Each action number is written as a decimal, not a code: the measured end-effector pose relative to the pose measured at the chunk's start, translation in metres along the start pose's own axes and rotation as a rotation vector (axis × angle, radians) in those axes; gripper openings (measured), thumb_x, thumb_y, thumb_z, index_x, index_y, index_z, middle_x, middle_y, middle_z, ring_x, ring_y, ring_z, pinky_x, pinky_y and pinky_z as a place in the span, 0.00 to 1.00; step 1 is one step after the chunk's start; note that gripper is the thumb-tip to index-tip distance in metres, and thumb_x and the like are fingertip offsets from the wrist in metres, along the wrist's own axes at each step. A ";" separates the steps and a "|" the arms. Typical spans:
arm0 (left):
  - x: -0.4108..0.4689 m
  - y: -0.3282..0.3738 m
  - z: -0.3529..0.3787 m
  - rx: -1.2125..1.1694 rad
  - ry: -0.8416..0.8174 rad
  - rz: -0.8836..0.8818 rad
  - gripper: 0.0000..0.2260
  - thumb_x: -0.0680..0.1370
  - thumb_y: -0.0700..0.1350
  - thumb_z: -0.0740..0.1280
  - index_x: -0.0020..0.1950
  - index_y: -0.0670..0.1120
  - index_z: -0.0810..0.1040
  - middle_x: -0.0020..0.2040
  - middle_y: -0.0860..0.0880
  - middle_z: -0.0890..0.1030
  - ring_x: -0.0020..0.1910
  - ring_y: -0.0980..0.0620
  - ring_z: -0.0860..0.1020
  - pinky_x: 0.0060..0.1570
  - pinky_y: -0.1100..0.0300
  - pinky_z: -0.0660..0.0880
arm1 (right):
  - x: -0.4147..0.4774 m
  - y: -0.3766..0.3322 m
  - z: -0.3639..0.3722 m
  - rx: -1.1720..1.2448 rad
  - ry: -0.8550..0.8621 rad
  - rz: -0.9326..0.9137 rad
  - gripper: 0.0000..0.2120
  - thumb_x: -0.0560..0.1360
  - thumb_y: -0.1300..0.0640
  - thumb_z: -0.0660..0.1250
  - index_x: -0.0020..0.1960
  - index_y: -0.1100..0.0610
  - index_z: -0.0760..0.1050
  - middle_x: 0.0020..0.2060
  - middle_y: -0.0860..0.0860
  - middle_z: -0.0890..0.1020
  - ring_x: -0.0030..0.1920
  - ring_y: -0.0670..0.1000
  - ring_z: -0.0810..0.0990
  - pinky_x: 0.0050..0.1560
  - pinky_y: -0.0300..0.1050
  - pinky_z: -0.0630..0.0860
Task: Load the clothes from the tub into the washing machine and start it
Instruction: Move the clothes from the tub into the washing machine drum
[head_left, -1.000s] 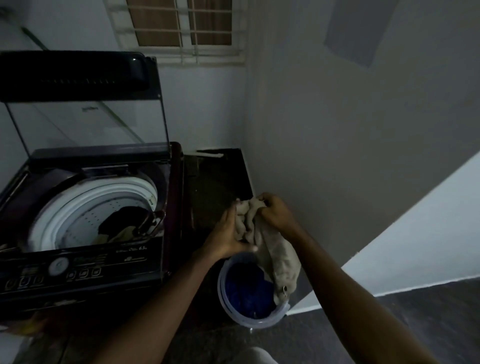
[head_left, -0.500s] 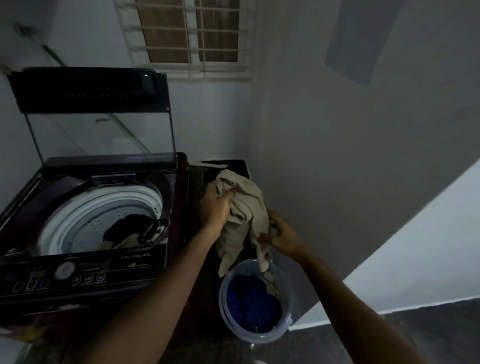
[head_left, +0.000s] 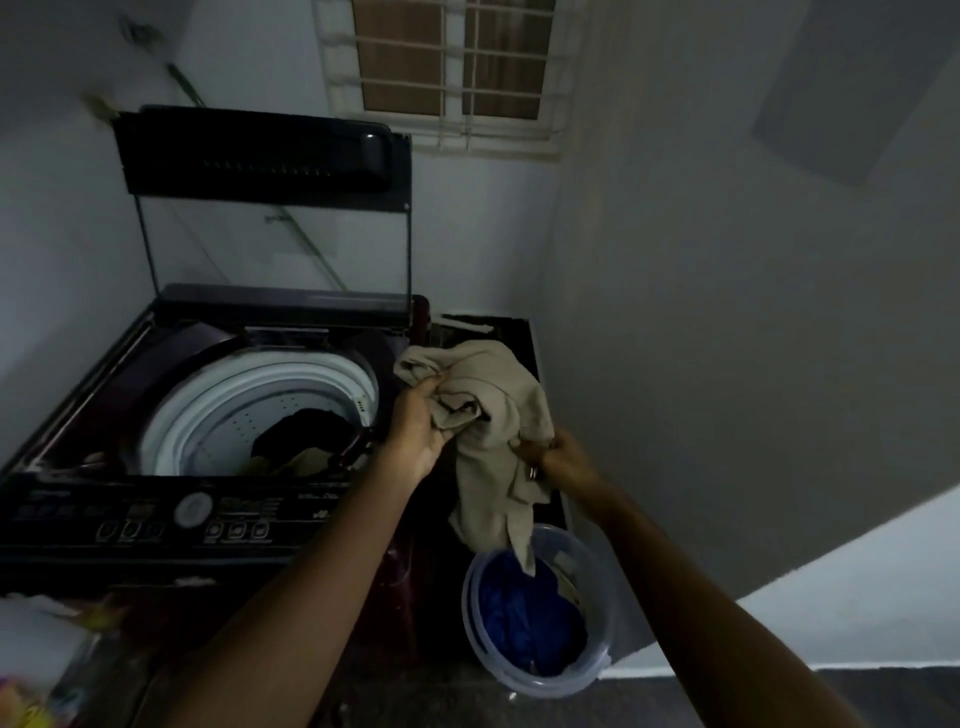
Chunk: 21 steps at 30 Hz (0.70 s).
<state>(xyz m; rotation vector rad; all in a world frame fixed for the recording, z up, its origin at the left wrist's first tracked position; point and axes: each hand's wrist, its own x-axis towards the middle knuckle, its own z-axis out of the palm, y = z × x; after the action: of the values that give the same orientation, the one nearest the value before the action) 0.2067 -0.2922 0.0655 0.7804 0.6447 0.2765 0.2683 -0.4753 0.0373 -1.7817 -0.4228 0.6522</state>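
A beige garment (head_left: 493, 410) hangs above the pale round tub (head_left: 597, 675), just right of the washing machine. My left hand (head_left: 415, 431) grips its bunched upper part. My right hand (head_left: 558, 457) pinches its right edge lower down. The garment's tail dangles into the tub, where blue clothes (head_left: 524, 618) lie. The top-loading washing machine (head_left: 104, 395) stands at the left with its glass lid (head_left: 270, 239) raised. Dark and beige clothes (head_left: 301, 441) lie inside its white drum (head_left: 208, 410).
The control panel (head_left: 171, 517) with a round knob and buttons runs along the machine's front. A grey wall (head_left: 727, 312) closes in on the right. A barred window (head_left: 452, 67) sits high behind. A narrow dark floor strip (head_left: 498, 332) separates machine and wall.
Both hands have lifted the beige garment up out of the tub and toward the machine. My right hand slid down to the garment's lower right edge.
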 end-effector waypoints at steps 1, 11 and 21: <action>0.007 0.010 -0.009 0.005 0.009 0.021 0.14 0.83 0.45 0.58 0.65 0.41 0.75 0.54 0.43 0.81 0.49 0.46 0.81 0.37 0.54 0.82 | 0.008 -0.010 0.009 0.050 0.065 0.003 0.08 0.76 0.58 0.68 0.55 0.57 0.78 0.43 0.50 0.83 0.43 0.52 0.81 0.34 0.36 0.76; 0.063 0.130 -0.136 1.064 0.129 0.657 0.15 0.78 0.41 0.65 0.64 0.44 0.71 0.60 0.42 0.78 0.57 0.42 0.77 0.52 0.52 0.74 | 0.108 -0.112 0.165 -0.007 0.169 -0.300 0.19 0.72 0.71 0.61 0.58 0.56 0.73 0.49 0.47 0.79 0.50 0.48 0.79 0.49 0.40 0.76; 0.099 0.174 -0.252 1.250 0.106 0.653 0.21 0.77 0.36 0.62 0.70 0.43 0.68 0.66 0.41 0.72 0.63 0.40 0.73 0.61 0.44 0.73 | 0.177 -0.099 0.305 -0.430 -0.075 -0.246 0.35 0.60 0.59 0.64 0.68 0.57 0.65 0.59 0.61 0.73 0.60 0.60 0.73 0.61 0.57 0.72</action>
<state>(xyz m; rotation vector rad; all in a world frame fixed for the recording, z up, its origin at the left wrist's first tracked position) 0.1242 0.0143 0.0144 2.2016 0.6098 0.5122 0.2208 -0.1126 0.0287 -2.0655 -0.8705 0.4775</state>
